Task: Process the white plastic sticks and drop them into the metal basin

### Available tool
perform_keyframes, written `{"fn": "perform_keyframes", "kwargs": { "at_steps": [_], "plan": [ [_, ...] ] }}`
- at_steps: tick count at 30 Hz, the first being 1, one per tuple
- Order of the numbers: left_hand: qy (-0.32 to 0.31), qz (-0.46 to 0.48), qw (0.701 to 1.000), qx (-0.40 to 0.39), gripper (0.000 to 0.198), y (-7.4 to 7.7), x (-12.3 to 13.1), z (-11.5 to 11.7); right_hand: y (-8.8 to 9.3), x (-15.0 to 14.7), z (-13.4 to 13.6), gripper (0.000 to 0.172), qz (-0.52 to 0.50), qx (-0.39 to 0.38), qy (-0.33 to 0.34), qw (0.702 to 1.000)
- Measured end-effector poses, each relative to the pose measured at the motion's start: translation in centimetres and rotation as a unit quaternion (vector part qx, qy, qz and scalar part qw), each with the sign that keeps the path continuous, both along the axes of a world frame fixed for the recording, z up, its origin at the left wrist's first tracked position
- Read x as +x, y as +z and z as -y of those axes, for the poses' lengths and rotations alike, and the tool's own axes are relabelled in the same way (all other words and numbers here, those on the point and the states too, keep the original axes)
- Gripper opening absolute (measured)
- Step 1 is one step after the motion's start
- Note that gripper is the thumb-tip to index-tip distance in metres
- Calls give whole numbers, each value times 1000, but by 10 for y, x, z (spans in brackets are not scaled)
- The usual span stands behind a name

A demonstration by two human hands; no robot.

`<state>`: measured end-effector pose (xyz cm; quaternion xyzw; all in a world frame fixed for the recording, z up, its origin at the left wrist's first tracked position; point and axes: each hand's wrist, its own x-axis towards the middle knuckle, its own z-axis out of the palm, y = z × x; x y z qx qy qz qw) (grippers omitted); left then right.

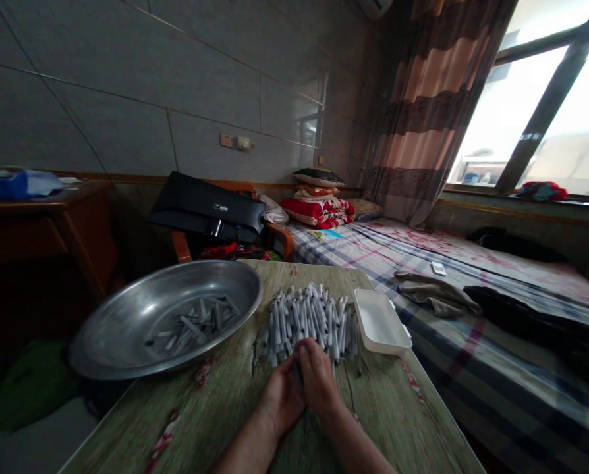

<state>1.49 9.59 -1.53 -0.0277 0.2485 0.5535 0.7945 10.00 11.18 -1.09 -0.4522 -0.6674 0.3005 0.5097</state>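
My left hand (283,390) and my right hand (318,376) meet over the near edge of a pile of slim, whitish, pen-like tubes (307,316). Many of the tubes have dark ends. The fingers of both hands are closed and pressed against each other. A dark sliver shows between the palms, but whatever is in there is hidden. Right of the pile stands an open white plastic box (376,316) with nothing visible inside. A wide metal basin (141,303) at the left has several loose clear tubes (200,326) lying at its bottom.
Everything stands on a wood-patterned table (215,421). A bed (423,368) with checked bedding, clothes and folded quilts runs along the right. Behind the table is a wooden chair (284,242) bearing a black case (208,207). A brown desk (77,217) is at far left.
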Motion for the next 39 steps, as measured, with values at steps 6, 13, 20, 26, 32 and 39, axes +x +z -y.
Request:
{"fn": "perform_keyframes", "kwargs": {
  "at_steps": [6, 13, 20, 26, 32, 39],
  "plan": [
    [18, 12, 1000, 22, 25, 5, 2, -1, 9, 8, 2, 32, -92, -23, 22, 995],
    [39, -38, 997, -53, 20, 17, 3, 3, 12, 23, -12, 36, -145, 2, -110, 983],
    [74, -192, 979, -2, 12, 51, -9, 14, 2, 28, -24, 34, -135, 29, -183, 973],
    [105, -369, 899, 209, 18, 121, -58, 23, -2, 31, -28, 34, -111, 41, -192, 974],
    [-25, -718, 654, 236, 25, 147, -148, -13, -5, 30, -30, 32, -118, 37, -190, 974],
    [-151, -883, 387, 219, 13, 113, -234, -45, -7, 27, -31, 29, -116, 38, -179, 976]
  ]
}}
